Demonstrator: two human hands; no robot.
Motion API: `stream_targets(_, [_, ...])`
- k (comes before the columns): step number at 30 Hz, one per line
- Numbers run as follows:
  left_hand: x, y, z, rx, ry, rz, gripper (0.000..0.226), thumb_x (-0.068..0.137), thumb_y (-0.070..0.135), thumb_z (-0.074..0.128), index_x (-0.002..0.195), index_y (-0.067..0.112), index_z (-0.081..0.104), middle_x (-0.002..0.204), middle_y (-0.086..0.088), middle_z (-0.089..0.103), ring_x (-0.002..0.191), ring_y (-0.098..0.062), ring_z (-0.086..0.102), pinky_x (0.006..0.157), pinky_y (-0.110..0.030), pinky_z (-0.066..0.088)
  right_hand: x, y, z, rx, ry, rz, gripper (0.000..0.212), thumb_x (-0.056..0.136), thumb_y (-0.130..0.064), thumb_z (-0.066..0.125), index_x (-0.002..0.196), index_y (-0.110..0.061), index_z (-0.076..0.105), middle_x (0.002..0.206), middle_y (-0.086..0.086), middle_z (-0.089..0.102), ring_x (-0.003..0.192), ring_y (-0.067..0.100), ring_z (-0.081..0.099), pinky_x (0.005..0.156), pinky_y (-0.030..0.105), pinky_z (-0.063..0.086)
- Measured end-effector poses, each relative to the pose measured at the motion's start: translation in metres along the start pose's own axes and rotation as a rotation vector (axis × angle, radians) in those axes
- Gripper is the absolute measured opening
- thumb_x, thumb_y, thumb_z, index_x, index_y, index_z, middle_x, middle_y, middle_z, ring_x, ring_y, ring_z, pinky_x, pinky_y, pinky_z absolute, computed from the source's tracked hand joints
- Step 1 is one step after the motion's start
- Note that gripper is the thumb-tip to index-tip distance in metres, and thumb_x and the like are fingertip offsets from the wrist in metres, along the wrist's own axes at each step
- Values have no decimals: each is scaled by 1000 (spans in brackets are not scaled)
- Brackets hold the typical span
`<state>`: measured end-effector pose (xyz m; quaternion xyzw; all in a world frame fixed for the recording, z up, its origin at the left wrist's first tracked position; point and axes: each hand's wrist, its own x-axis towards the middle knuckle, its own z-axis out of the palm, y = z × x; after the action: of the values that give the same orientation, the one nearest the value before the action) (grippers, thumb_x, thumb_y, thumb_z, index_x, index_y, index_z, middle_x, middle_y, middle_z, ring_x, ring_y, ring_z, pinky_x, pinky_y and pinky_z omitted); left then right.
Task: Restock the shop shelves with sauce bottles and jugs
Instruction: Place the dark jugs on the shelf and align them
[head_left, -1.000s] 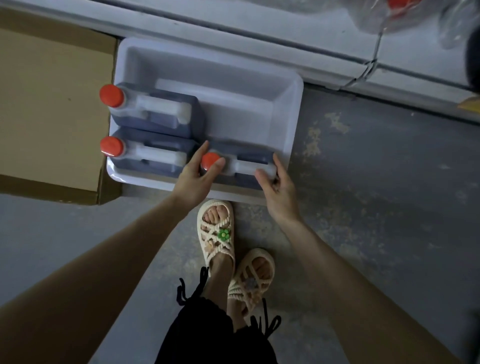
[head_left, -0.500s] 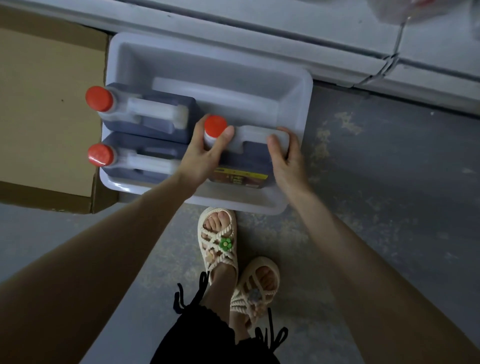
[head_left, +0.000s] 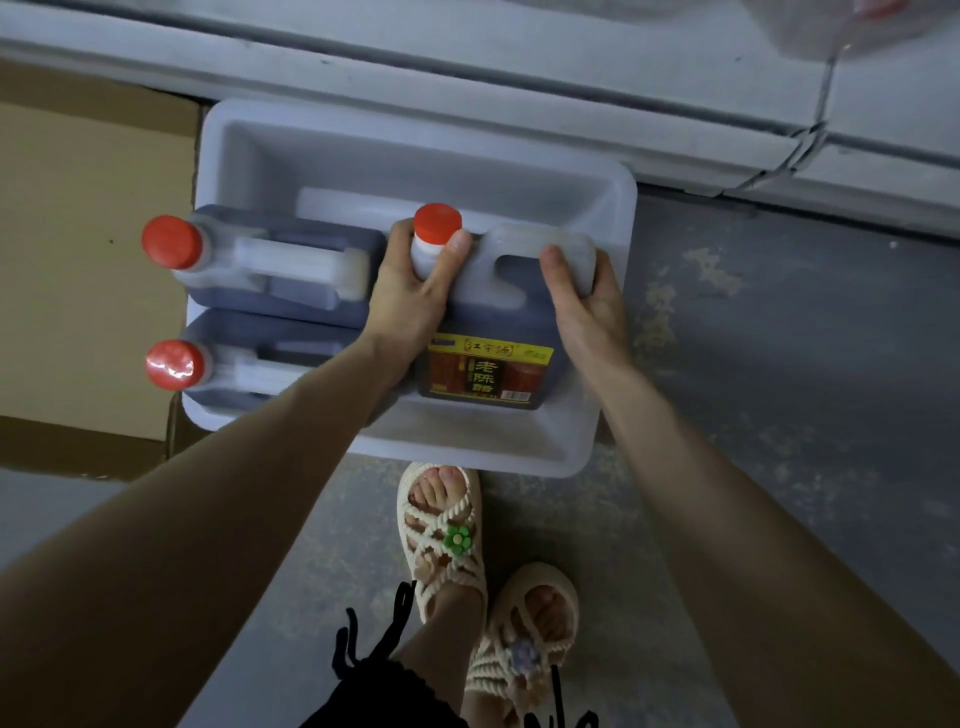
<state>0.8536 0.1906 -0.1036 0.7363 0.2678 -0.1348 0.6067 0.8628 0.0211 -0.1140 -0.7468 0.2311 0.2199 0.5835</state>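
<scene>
The labelled jug (head_left: 488, 332) is mid-frame, in the right half of the white tub (head_left: 415, 140). The left hand (head_left: 410, 296) is clenched round its neck and the right hand (head_left: 587, 306) grasps the handle's end. It looks heavy, and a sliding neck grip could drop it toward the sandalled foot (head_left: 441, 530).

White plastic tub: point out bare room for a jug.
Bare floor lies along the white plastic tub's far wall and near right corner. Two red-capped dark jugs crowd its left; the held yellow-labelled jug fills the right.
</scene>
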Motion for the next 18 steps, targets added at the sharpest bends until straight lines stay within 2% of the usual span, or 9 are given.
stream_targets(5, [1, 10, -1, 46, -2, 11, 24, 94, 37, 57, 105, 18, 47, 90, 9, 58, 81, -3, 57, 81, -23, 48, -3, -13, -5, -24, 2, -25, 24, 91, -40, 61, 106, -22, 54, 88, -14, 60, 66, -19, 54, 58, -1, 37])
stream_targets(7, [-6, 25, -2, 43, -15, 18, 25, 94, 38, 56, 104, 17, 47, 90, 8, 59, 81, -4, 57, 82, -27, 49, -11, -26, -11, -9, -7, -22, 28, 89, -44, 62, 108, -25, 55, 92, -12, 62, 75, -12, 58, 63, 4, 41])
stream_targets(12, [-37, 95, -10, 70, -53, 88, 24, 93, 42, 56, 103, 21, 50, 91, 6, 62, 86, -10, 60, 87, -32, 49, -49, -86, -36, 58, 64, -30, 37, 84, -51, 65, 113, -30, 57, 100, -15, 65, 94, 4, 62, 88, 26, 50])
stream_targets(14, [-56, 134, -14, 61, -50, 128, 22, 93, 41, 57, 101, 22, 51, 90, 6, 63, 83, -4, 61, 83, -24, 49, -71, -122, -51, 68, 85, -52, 39, 84, -51, 65, 114, -28, 58, 100, -15, 66, 94, 4, 63, 89, 29, 51])
stream_targets(16, [-79, 178, -20, 68, -35, 181, 20, 93, 39, 57, 98, 21, 51, 85, 11, 61, 72, 7, 56, 74, -14, 45, -97, -162, -67, 72, 96, -95, 32, 84, -51, 65, 106, -28, 59, 96, -17, 65, 89, -1, 63, 89, 29, 52])
stream_targets(18, [-104, 226, -29, 71, -41, 223, 23, 93, 41, 57, 100, 20, 52, 85, 12, 61, 75, 3, 57, 76, -16, 45, -126, -206, -85, 76, 95, -127, 28, 83, -53, 66, 96, -29, 60, 92, -17, 66, 84, -5, 62, 88, 28, 52])
